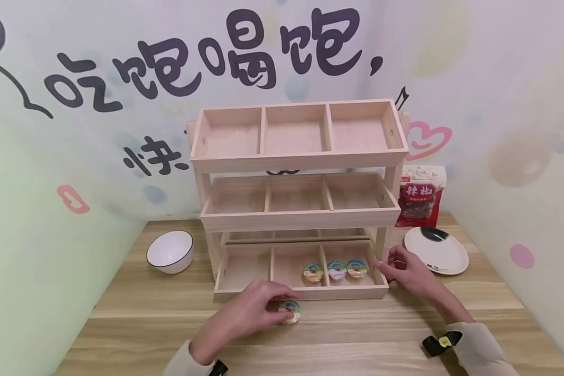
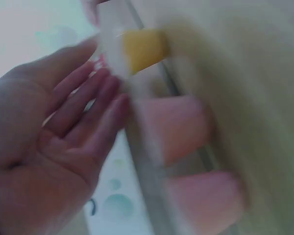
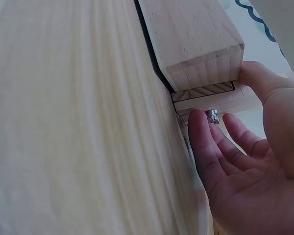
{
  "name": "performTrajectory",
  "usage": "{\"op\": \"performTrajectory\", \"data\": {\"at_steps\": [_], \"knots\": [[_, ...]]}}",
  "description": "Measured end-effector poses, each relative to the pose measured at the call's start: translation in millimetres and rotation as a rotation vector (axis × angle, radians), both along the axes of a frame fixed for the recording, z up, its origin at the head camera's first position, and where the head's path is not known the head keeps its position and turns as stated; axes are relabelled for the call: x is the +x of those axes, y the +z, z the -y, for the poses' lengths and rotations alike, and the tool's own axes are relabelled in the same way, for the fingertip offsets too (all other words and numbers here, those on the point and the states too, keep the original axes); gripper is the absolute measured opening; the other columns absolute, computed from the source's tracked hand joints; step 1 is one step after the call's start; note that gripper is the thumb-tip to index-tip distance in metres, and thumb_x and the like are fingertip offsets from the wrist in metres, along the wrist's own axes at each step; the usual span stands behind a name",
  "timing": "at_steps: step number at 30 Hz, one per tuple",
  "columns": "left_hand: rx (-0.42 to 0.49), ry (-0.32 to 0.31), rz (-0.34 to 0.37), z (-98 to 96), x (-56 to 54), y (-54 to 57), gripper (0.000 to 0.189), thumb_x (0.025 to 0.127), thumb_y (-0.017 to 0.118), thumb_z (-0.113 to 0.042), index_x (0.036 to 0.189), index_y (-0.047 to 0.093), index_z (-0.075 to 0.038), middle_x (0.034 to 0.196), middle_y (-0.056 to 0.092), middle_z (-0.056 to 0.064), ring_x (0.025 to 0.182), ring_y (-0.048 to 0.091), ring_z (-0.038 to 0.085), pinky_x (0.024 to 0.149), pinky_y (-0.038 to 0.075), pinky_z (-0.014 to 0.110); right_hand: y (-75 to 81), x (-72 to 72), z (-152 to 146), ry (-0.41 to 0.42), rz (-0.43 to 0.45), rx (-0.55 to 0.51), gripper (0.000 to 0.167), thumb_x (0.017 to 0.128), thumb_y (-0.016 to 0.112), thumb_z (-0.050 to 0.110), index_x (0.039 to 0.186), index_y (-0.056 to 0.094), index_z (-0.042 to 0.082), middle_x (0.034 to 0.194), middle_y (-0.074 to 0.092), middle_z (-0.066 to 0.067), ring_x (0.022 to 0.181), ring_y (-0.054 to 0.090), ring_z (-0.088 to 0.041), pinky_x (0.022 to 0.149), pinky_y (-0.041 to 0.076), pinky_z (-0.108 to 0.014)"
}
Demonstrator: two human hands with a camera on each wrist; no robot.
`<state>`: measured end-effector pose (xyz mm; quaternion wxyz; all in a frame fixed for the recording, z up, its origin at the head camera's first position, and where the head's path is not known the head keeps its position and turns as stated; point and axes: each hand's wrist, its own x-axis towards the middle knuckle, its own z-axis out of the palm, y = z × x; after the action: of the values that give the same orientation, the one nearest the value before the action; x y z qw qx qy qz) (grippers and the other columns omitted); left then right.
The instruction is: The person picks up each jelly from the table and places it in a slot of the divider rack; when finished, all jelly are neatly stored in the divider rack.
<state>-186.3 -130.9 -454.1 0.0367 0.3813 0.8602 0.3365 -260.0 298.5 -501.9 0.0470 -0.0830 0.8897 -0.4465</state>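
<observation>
My left hand [image 1: 249,310] is over a small jelly cup [image 1: 291,308] in front of the bottom tray. The thumb overlaps the cup's printed lid and the fingers arch beyond it. In the blurred left wrist view the fingers [image 2: 95,117] are spread loosely beside a yellow cup [image 2: 142,49] and two pink cups [image 2: 179,127]. At the bottom tray's right end, my right hand [image 1: 413,271] holds the three-tier wooden rack [image 1: 301,222]. Its thumb rests against the wood [image 3: 201,54], and its curled fingers lie close to a metal bolt [image 3: 213,116].
The bottom tray's middle section has one jelly cup [image 1: 313,273]; the right section has two jelly cups [image 1: 337,270]. A white bowl [image 1: 171,251] stands left of the rack. On the right are a plate [image 1: 444,250] and a red food bag [image 1: 420,196]. Walls close in both sides.
</observation>
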Motion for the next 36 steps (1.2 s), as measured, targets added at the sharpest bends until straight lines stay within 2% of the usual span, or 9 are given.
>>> {"op": "performTrajectory", "data": {"at_steps": [3, 7, 13, 19, 23, 27, 29, 36], "knots": [[-0.077, -0.022, 0.018, -0.2, 0.9, 6.6, 0.037, 0.092, 0.088, -0.016, 0.127, 0.078, -0.01, 0.12, 0.082, -0.002, 0.108, 0.074, 0.005, 0.099, 0.061, 0.027, 2.0, 0.1, -1.0, 0.005, -0.008, 0.003, 0.039, 0.104, 0.074, 0.036, 0.119, 0.056, 0.005, 0.105, 0.062, -0.011, 0.1, 0.063, -0.022, 0.076, 0.052, -0.024], [-0.142, -0.051, -0.006, -3.6, 0.8, 6.2, 0.041, 0.09, 0.089, -0.012, 0.129, 0.076, -0.01, 0.125, 0.08, -0.001, 0.112, 0.072, 0.005, 0.101, 0.059, 0.023, 3.2, 0.6, -1.4, 0.012, -0.01, -0.016, 0.036, 0.105, 0.073, 0.032, 0.119, 0.056, 0.004, 0.103, 0.061, -0.009, 0.097, 0.063, -0.019, 0.075, 0.052, -0.023], [-0.185, -0.025, -0.013, -6.7, 2.4, 2.0, 0.048, 0.089, 0.091, -0.018, 0.132, 0.075, -0.009, 0.127, 0.078, 0.0, 0.115, 0.07, 0.007, 0.104, 0.058, 0.026, 3.0, 0.8, -2.0, 0.018, -0.003, -0.03, 0.036, 0.105, 0.073, 0.031, 0.121, 0.056, 0.003, 0.103, 0.062, -0.008, 0.097, 0.065, -0.019, 0.076, 0.054, -0.023], [-0.148, -0.016, 0.044, -7.9, 3.8, -1.9, 0.046, 0.087, 0.093, -0.023, 0.129, 0.078, -0.009, 0.119, 0.079, -0.003, 0.099, 0.067, 0.0, 0.09, 0.058, 0.019, 0.8, -0.7, -3.2, 0.017, -0.008, -0.018, 0.037, 0.106, 0.073, 0.033, 0.119, 0.056, 0.003, 0.103, 0.062, -0.01, 0.099, 0.064, -0.02, 0.077, 0.053, -0.024], [-0.086, -0.006, 0.145, -8.4, 3.1, -4.4, 0.045, 0.086, 0.094, -0.021, 0.126, 0.078, -0.007, 0.114, 0.08, -0.002, 0.091, 0.068, -0.004, 0.081, 0.059, 0.016, 0.0, -1.1, -3.3, 0.011, -0.007, -0.018, 0.038, 0.105, 0.073, 0.035, 0.119, 0.056, 0.003, 0.103, 0.062, -0.01, 0.098, 0.065, -0.02, 0.077, 0.054, -0.024], [-0.045, 0.009, 0.215, -7.6, 1.8, -7.0, 0.044, 0.086, 0.094, -0.022, 0.124, 0.078, -0.008, 0.11, 0.08, -0.003, 0.09, 0.071, -0.005, 0.08, 0.06, 0.014, -0.6, -1.6, -3.3, 0.015, 0.002, -0.026, 0.04, 0.105, 0.072, 0.036, 0.121, 0.056, 0.003, 0.104, 0.063, -0.01, 0.099, 0.066, -0.02, 0.078, 0.055, -0.024], [-0.052, 0.0, 0.19, -7.5, 1.2, -8.2, 0.042, 0.086, 0.094, -0.023, 0.123, 0.079, -0.009, 0.11, 0.08, -0.004, 0.091, 0.071, -0.006, 0.08, 0.06, 0.014, -0.8, -1.4, -3.2, 0.015, 0.007, -0.027, 0.04, 0.105, 0.072, 0.037, 0.121, 0.056, 0.004, 0.104, 0.063, -0.01, 0.098, 0.066, -0.02, 0.078, 0.055, -0.024], [-0.127, -0.05, -0.033, -8.4, 3.1, -6.5, 0.041, 0.089, 0.092, -0.032, 0.124, 0.08, -0.014, 0.12, 0.08, -0.006, 0.11, 0.07, -0.001, 0.096, 0.059, 0.02, -3.0, -0.6, -3.0, 0.009, 0.007, -0.025, 0.039, 0.105, 0.073, 0.036, 0.119, 0.056, 0.004, 0.106, 0.062, -0.013, 0.098, 0.063, -0.021, 0.075, 0.053, -0.025]]}}
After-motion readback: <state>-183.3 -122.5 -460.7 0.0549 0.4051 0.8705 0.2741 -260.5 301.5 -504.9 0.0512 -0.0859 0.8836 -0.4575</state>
